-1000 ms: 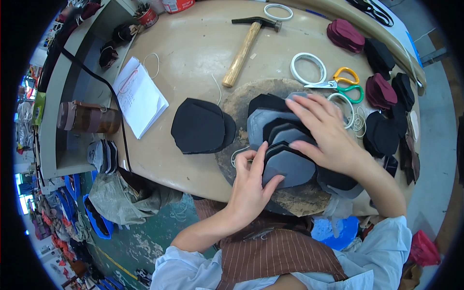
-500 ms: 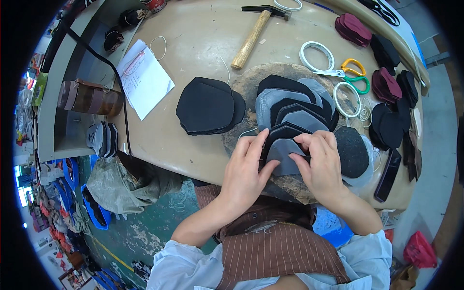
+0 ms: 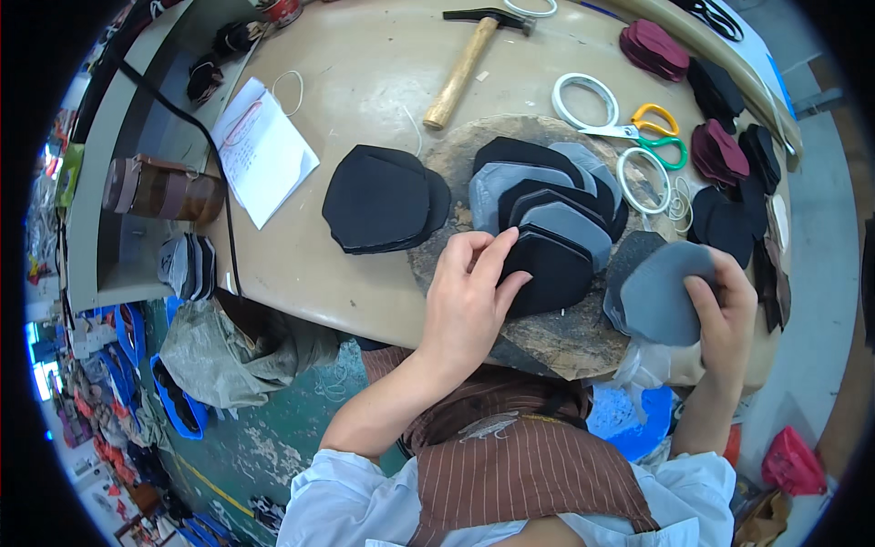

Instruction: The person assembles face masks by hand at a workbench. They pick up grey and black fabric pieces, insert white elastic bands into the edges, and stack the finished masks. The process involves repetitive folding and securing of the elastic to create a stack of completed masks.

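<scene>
My right hand [image 3: 734, 314] pinches a rounded grey piece [image 3: 661, 296] by its right edge, thumb in front and fingers behind. Partly under it lies a dark, rough-faced piece [image 3: 631, 255]. At the left edge of the nearest black piece [image 3: 551, 276], my left hand [image 3: 469, 296] has its thumb and index finger curled around the rim. That black piece lies at the near end of a fanned row of black and grey pieces [image 3: 538, 169] on a round, worn wooden block [image 3: 447, 273].
Left of the block sits a stack of black pieces [image 3: 378, 196]. Behind are a hammer [image 3: 465, 68], scissors [image 3: 652, 137] and white tape rolls [image 3: 588, 100]. Maroon pieces [image 3: 654, 50] line the right side. A paper sheet [image 3: 264, 155] and a bottle [image 3: 164, 190] are at left.
My right hand has moved right, carrying a grey piece off the near end of the row and over the dark piece. A black piece now shows there. My left hand stays beside the row.
</scene>
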Action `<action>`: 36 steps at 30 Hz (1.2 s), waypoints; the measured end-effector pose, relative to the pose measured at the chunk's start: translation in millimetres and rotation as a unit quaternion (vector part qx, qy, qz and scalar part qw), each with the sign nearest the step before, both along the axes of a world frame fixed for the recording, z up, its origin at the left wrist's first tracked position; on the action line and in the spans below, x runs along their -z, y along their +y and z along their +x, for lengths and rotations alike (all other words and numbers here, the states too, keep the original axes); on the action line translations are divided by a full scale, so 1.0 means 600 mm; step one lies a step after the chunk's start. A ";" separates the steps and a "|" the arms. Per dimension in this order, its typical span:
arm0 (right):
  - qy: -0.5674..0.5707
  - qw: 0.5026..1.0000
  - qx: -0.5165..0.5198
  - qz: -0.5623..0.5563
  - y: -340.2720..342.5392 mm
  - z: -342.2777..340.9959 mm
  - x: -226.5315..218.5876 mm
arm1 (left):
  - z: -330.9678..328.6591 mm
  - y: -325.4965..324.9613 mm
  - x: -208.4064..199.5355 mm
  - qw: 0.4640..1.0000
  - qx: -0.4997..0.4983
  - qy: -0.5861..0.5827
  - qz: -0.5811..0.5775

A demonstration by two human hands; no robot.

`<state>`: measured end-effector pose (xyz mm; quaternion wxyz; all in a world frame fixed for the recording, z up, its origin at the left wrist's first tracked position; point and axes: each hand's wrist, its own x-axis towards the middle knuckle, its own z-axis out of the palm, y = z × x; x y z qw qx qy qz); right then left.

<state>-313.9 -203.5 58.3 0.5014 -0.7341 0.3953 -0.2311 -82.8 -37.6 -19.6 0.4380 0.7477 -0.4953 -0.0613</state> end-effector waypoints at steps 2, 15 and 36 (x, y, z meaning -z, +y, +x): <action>0.132 0.974 -0.025 -0.181 -0.011 0.013 0.005 | -0.005 0.003 0.008 0.999 -0.012 -0.034 -0.016; 0.257 0.865 -0.108 -0.418 -0.013 -0.038 0.079 | -0.001 0.009 0.042 0.984 -0.009 -0.131 -0.118; 0.044 0.903 -0.228 -0.360 0.063 0.154 0.081 | 0.008 -0.002 0.028 0.995 -0.014 -0.073 -0.071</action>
